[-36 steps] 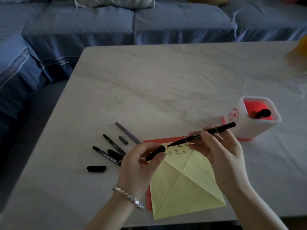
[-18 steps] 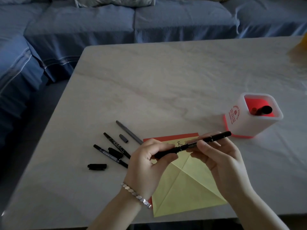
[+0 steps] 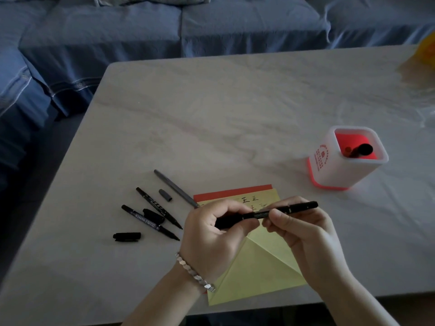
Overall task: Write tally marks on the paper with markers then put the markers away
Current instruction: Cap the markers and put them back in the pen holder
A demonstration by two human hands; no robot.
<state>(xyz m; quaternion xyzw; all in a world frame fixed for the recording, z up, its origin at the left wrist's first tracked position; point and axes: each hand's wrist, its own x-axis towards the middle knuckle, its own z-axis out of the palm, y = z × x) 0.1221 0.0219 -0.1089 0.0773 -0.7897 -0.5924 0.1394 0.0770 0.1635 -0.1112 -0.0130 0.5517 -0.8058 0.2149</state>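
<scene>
Both my hands hold one black marker (image 3: 299, 206) level above the yellow paper (image 3: 259, 274). My left hand (image 3: 211, 234) grips its capped left end, and my right hand (image 3: 303, 231) pinches its middle. The paper carries tally marks near its top edge and lies on a red sheet (image 3: 226, 192). To the left on the table lie two uncapped black markers (image 3: 150, 222), a grey pen (image 3: 175, 187), and loose caps (image 3: 127, 236). A white pen holder with a red inside (image 3: 339, 170) stands at the right with a dark marker in it.
The pale marble table (image 3: 211, 118) reaches back to a blue sofa (image 3: 141, 31). A yellow object (image 3: 427, 50) sits at the table's far right corner. The table's near edge runs just below the paper.
My left hand has brought the cap up and pushed it onto the marker's tip. The hands have drawn close together over the paper.
</scene>
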